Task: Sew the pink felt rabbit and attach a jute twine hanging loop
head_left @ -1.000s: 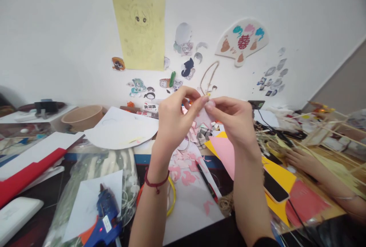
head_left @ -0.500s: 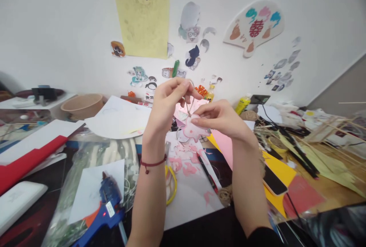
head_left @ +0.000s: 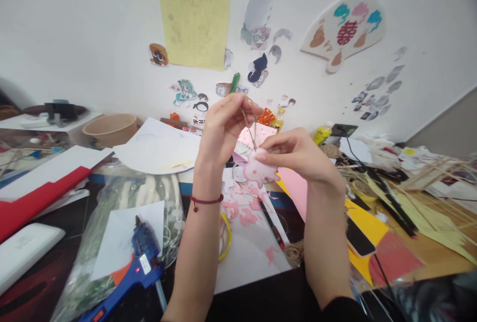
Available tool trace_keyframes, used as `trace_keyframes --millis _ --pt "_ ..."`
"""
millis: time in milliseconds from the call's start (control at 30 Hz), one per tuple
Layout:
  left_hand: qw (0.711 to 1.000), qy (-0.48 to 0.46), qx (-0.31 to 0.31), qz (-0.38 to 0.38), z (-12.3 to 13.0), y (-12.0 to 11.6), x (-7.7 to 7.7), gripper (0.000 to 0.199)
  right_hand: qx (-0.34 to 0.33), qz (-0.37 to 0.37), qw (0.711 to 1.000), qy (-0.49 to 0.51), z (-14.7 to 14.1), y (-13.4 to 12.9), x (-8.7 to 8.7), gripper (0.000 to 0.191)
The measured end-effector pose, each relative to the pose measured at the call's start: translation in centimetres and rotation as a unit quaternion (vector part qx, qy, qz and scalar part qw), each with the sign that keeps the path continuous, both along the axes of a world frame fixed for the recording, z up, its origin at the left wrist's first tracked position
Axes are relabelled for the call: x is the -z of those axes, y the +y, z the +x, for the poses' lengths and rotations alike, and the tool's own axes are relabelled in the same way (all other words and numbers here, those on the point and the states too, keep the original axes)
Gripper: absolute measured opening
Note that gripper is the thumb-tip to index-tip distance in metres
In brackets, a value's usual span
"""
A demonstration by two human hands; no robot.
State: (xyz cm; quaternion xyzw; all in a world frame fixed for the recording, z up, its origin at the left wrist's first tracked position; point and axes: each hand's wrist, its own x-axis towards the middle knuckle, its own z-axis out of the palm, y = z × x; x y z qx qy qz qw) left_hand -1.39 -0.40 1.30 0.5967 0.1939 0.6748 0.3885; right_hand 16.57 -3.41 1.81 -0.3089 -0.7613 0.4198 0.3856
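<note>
My left hand (head_left: 224, 125) is raised, its fingers closed on a loop of brown twine (head_left: 254, 138). The twine runs down to the top of a small pale pink cutout (head_left: 258, 169), shaped somewhat like an animal with a darker pink edge. Thumb and fingers of my right hand (head_left: 300, 155) pinch that cutout by its upper right side. Both hands are above the middle of the desk. Behind the cutout is a clear round ring or roll, partly hidden. Below it, pink paper scraps (head_left: 246, 212) lie on a white sheet (head_left: 238, 267).
A blue hot glue gun (head_left: 143, 247) with a lit red light lies at the left on white paper. Yellow-handled scissors (head_left: 225, 237), a black-and-red pen (head_left: 271, 222) and a phone (head_left: 359, 236) lie nearby. Twine (head_left: 295, 252) is beside my right forearm.
My left hand has opened the twine into a wider, tauter loop above the cutout. My right hand keeps its pinch. The whole view has shifted slightly.
</note>
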Motion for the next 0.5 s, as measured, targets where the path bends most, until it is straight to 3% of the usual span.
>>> trace_keyframes --millis 133,333,433,500 --pt "0.999 0.009 -0.038 -0.005 -0.2 0.9 0.7 0.035 0.057 0.026 0.998 0.014 0.1 0.2 0.1 0.018" --pt "0.981 0.038 -0.187 0.042 0.1 2.7 1.7 0.052 0.112 0.091 0.986 0.080 0.7 2.1 0.8 0.015" --pt "0.976 -0.011 -0.207 0.065 0.0 3.0 1.7 0.053 0.147 0.098 0.977 0.122 1.0 2.9 1.0 0.017" --pt "0.976 0.023 -0.204 0.067 -0.2 2.8 1.6 0.050 0.167 0.106 0.970 0.141 1.0 3.1 1.0 0.019"
